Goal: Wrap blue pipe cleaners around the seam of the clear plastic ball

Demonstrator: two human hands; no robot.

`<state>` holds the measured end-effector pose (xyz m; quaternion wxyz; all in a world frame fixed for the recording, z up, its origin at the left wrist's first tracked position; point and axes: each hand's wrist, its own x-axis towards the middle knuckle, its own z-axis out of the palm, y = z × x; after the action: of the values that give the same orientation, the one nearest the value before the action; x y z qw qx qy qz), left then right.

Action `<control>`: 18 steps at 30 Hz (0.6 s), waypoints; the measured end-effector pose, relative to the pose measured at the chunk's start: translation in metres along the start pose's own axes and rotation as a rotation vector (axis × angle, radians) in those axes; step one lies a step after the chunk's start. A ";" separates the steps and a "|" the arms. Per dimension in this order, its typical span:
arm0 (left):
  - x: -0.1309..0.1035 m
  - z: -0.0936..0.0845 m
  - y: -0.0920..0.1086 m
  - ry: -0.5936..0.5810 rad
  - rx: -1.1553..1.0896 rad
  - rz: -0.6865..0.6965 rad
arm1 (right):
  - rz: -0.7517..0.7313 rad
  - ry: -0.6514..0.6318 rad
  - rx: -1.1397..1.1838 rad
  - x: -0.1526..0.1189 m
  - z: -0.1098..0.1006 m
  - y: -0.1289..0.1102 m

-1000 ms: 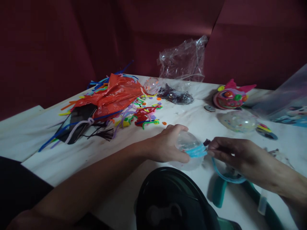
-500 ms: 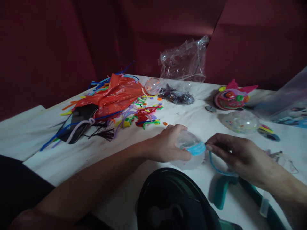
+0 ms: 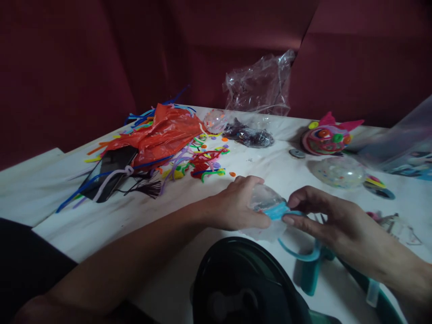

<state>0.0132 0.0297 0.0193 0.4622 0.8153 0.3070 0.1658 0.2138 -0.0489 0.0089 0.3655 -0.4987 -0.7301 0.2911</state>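
My left hand is wrapped round a clear, rounded ball, keeping it on the table just left of my right hand. Across the ball's side runs a light-blue pipe cleaner, laid as a band. My right hand pinches this pipe cleaner at the ball's right edge, and its loose end curls below the fingers. Under my right wrist lies a teal glue gun, partly hidden by the hand and forearm.
A dark, rounded object fills the near middle. Behind are a red plastic bag, a black phone, scattered pipe cleaners, and a clear plastic bag. To the right stand a decorated pink ball and another clear ball.
My right thumb has moved slightly left and down against the ball. The pipe cleaner's loose end has swung left beneath my fingers. My left hand has barely moved.
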 end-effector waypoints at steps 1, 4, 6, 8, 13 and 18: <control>0.000 0.000 0.001 -0.009 0.012 -0.008 | 0.020 0.000 0.043 0.000 0.001 0.000; 0.000 -0.002 0.003 -0.045 0.056 -0.027 | 0.062 -0.015 0.109 0.000 0.004 0.000; 0.000 -0.002 0.004 -0.062 0.080 -0.018 | 0.075 -0.020 0.132 0.001 0.005 -0.001; 0.000 -0.002 0.004 -0.067 0.099 -0.002 | 0.097 -0.028 0.164 0.002 0.006 -0.001; -0.001 -0.002 0.004 -0.078 0.126 -0.012 | 0.167 -0.048 0.244 0.004 0.005 0.001; 0.001 -0.008 0.001 -0.170 0.140 0.033 | 0.201 -0.067 0.239 0.006 0.005 0.002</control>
<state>0.0096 0.0348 0.0240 0.4259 0.8616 0.2638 0.0817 0.2098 -0.0432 0.0059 0.3667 -0.5121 -0.6484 0.4276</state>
